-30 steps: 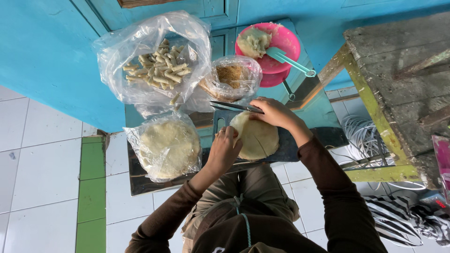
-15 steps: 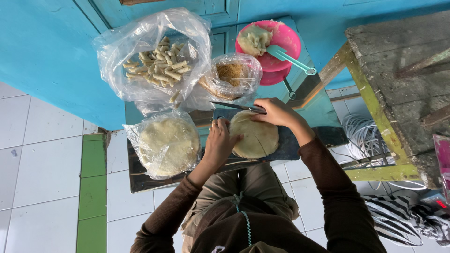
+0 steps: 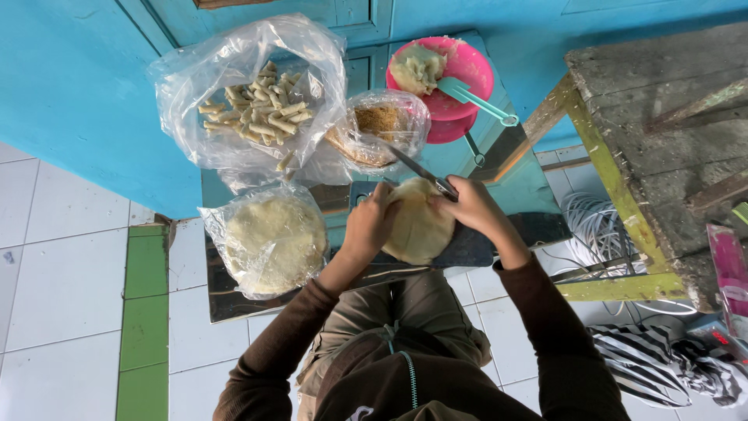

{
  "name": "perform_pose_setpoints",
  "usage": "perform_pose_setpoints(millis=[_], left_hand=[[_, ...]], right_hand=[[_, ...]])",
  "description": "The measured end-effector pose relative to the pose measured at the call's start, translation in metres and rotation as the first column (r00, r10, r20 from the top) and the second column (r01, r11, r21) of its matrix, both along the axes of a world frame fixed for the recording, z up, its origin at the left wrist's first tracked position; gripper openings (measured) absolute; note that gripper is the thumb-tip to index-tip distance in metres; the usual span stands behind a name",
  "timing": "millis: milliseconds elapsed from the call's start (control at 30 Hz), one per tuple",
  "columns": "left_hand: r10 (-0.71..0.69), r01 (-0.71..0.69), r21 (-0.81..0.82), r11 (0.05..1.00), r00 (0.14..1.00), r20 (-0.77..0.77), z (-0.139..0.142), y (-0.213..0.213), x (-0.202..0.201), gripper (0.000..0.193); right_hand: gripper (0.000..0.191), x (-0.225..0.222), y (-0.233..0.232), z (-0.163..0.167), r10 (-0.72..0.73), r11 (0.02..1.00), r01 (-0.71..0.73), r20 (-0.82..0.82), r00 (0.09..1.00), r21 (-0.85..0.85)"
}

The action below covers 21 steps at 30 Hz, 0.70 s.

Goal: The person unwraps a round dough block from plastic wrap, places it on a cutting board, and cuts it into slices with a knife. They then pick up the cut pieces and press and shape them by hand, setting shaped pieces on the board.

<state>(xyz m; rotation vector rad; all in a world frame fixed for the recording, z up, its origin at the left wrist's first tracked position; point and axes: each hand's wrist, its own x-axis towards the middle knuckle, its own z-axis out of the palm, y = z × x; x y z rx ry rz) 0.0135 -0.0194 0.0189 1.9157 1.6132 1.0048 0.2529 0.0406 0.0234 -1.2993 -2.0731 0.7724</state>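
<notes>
A pale round wrapper sheet (image 3: 417, 230) lies on a dark board (image 3: 475, 245) on a low glass-topped table (image 3: 538, 187). My left hand (image 3: 370, 226) presses on the sheet's left edge. My right hand (image 3: 471, 209) rests on its right edge and grips a thin metal utensil (image 3: 417, 168) whose end reaches into a bowl of brown filling (image 3: 378, 129) wrapped in clear plastic.
A clear bag of rolled pale sticks (image 3: 253, 105) sits at the back left. A bagged stack of round sheets (image 3: 269, 238) lies front left. A pink bowl (image 3: 448, 78) with dough and a teal spoon (image 3: 479, 97) stands behind. A worn wooden bench (image 3: 662, 140) is at the right.
My left hand has slid up onto the sheet's left edge and both hands have drawn closer together over it. The utensil stays in my right hand.
</notes>
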Motion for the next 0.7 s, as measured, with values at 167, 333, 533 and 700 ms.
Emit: perform_pose_setpoints(millis=[167, 333, 533, 700], left_hand=[[-0.294, 0.302, 0.027, 0.953, 0.942, -0.164, 0.014, 0.057, -0.022, 0.027], [-0.467, 0.474, 0.035, 0.880, 0.875, -0.127, 0.018, 0.070, -0.025, 0.027], [-0.455, 0.459, 0.000, 0.889, 0.882, -0.125, 0.020, 0.066, -0.027, 0.025], [-0.443, 0.449, 0.009, 0.893, 0.884, -0.149, 0.021, 0.062, -0.026, 0.024]], right_hand=[[0.040, -0.014, -0.067, -0.001, -0.173, 0.984, 0.173, 0.014, 0.985, -0.041], [0.031, -0.007, -0.126, 0.037, -0.135, 0.975, 0.137, -0.025, 0.991, 0.176], [0.048, -0.003, -0.182, 0.073, 0.012, 0.999, -0.020, 0.205, 0.979, 0.037], [0.056, -0.006, -0.179, 0.072, 0.048, 0.998, -0.054, 0.287, 0.957, 0.016]])
